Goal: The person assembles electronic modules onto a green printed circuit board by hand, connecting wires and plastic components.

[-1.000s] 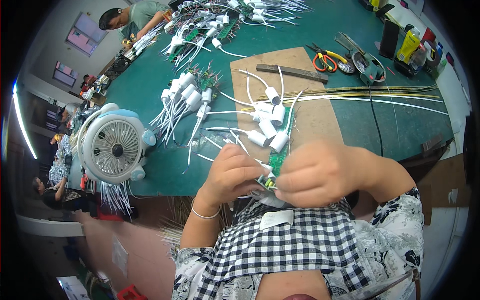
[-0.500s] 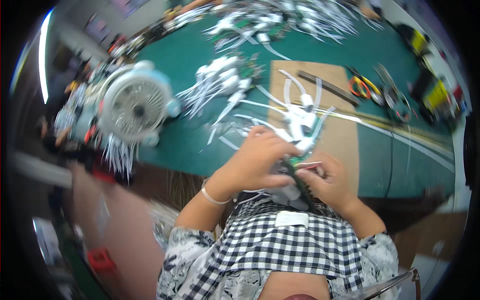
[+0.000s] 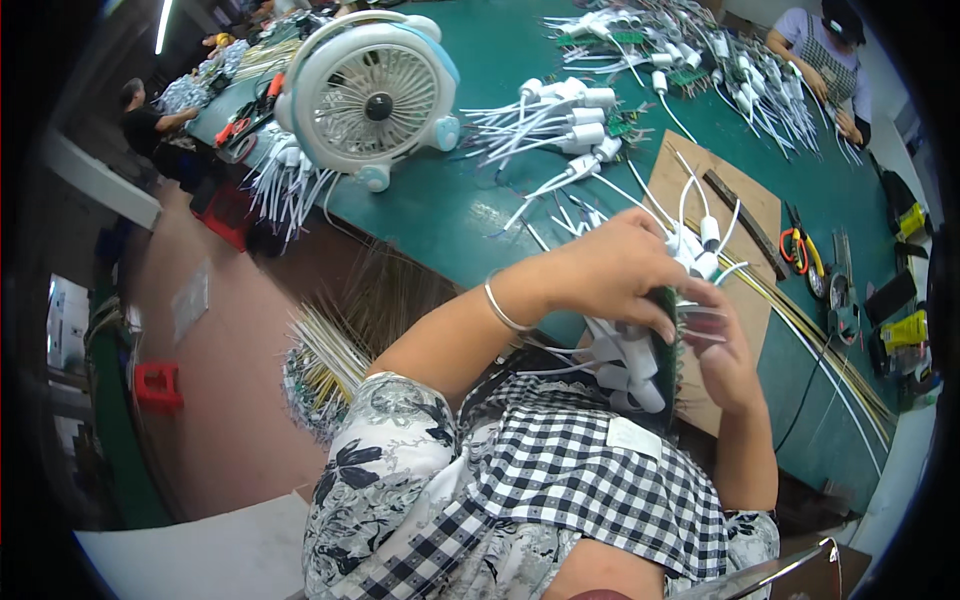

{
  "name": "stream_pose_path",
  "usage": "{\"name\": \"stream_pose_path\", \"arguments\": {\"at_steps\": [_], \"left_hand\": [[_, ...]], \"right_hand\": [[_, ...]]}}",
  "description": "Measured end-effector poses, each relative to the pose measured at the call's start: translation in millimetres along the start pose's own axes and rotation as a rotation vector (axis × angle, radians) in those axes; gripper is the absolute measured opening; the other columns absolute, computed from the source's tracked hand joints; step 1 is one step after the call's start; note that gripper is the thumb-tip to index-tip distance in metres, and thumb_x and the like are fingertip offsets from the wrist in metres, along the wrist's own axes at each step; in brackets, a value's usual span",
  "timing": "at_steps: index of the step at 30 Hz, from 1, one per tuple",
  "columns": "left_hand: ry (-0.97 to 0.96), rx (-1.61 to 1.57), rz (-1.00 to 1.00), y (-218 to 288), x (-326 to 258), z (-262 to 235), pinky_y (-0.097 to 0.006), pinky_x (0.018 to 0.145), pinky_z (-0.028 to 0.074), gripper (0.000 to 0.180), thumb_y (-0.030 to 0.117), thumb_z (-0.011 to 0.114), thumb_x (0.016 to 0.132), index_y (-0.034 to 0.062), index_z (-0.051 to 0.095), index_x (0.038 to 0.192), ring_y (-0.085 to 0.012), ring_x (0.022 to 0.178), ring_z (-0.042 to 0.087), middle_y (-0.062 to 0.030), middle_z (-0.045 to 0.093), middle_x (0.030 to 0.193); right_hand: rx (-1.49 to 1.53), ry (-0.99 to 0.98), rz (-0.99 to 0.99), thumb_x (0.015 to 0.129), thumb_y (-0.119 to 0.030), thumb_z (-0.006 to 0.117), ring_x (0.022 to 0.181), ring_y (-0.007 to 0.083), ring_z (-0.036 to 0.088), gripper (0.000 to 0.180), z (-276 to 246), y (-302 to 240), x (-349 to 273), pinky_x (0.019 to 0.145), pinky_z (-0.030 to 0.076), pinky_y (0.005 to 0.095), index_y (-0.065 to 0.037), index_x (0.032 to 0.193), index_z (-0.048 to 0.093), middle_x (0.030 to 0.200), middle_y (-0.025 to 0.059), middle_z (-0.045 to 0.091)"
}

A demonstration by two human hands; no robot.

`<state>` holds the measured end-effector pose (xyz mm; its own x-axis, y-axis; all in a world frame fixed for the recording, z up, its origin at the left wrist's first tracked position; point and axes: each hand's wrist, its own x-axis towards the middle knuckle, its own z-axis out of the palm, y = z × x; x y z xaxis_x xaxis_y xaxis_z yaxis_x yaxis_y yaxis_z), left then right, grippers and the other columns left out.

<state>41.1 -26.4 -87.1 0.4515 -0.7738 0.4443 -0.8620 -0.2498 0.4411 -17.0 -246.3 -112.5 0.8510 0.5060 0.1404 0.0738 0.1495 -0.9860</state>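
Note:
My left hand, with a bangle on the wrist, is closed round the upper end of a green circuit board held upright over my lap. White cylindrical parts with white cables hang along the board's left side. On the other side my right hand is close to the board's edge. Its fingers are smeared by motion, with thin reddish and pale streaks, perhaps wires, at the fingertips. Past my hands, more white cylinders with bent white cables lie on a brown board.
A white-and-blue fan stands at the table's left edge. Bundles of white cabled parts lie on the green table. Pliers and a dark bar lie at right. A co-worker sits at the far right.
My view has swung left, so the fan and table appear farther right and a co-worker now shows. My right hand's fingers, earlier pinched at thin wires by the board, are now blurred in motion.

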Motion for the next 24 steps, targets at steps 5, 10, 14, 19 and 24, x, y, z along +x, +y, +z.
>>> {"name": "stream_pose_path", "arguments": {"at_steps": [5, 10, 14, 19, 24], "left_hand": [[-0.014, -0.032, -0.096, -16.1, -14.2, -1.7, -0.036, 0.083, 0.034, 0.039, 0.04, 0.077, 0.062, 0.0095, 0.059, 0.077, -0.0224, 0.073, 0.052, -0.0036, 0.054, 0.072], [-0.077, -0.202, -0.055, -15.6, -13.3, 3.6, -0.037, 0.085, 0.033, 0.034, 0.037, 0.078, 0.06, 0.0146, 0.062, 0.08, -0.0199, 0.075, 0.054, 0.0011, 0.057, 0.075], [-0.208, -0.167, 0.027, 5.7, 4.5, -0.2, -0.038, 0.087, 0.033, 0.032, 0.036, 0.078, 0.059, 0.0155, 0.062, 0.078, -0.0181, 0.075, 0.055, 0.0026, 0.057, 0.073], [-0.236, -0.106, 0.098, 39.2, 19.4, -21.2, -0.039, 0.087, 0.034, 0.024, 0.029, 0.073, 0.06, 0.0148, 0.061, 0.076, -0.0162, 0.074, 0.057, 0.0032, 0.059, 0.071], [-0.06, 0.048, 0.191, 67.8, 33.5, -38.0, -0.038, 0.085, 0.035, 0.004, 0.017, 0.059, 0.071, 0.014, 0.06, 0.073, -0.013, 0.069, 0.058, 0.0035, 0.057, 0.066]], "right_hand": [[-0.06, -0.042, 0.189, 0.08, -0.018, 0.067, 0.096, 0.0156, 0.052, 0.052, 2.6, 15.1, -23.5, 0.082, 0.043, 0.0281, -0.005, 0.125, 0.045, 0.113, 0.0069, 0.051], [0.134, -0.045, 0.29, 0.082, -0.021, 0.068, 0.072, 0.0067, 0.047, 0.04, 10.0, 29.0, -36.2, 0.063, 0.039, 0.0216, -0.005, 0.113, 0.048, 0.077, -0.0024, 0.047], [-0.024, -0.1, 0.363, 0.086, -0.021, 0.063, 0.07, 0.0065, 0.048, 0.027, 9.5, 12.5, -41.5, 0.061, 0.039, 0.0217, -0.004, 0.104, 0.05, 0.077, 0.0013, 0.052], [0.001, -0.185, 0.383, 0.087, -0.016, 0.058, 0.063, 0.0047, 0.048, 0.015, 7.6, -34.5, -54.4, 0.056, 0.038, 0.023, -0.003, 0.09, 0.052, 0.068, 0.0007, 0.053], [0.027, -0.244, 0.125, 0.086, -0.01, 0.059, 0.06, 0.0057, 0.05, 0.011, -9.6, -70.3, -63.8, 0.052, 0.039, 0.0224, -0.002, 0.089, 0.053, 0.067, 0.0, 0.054]]}}
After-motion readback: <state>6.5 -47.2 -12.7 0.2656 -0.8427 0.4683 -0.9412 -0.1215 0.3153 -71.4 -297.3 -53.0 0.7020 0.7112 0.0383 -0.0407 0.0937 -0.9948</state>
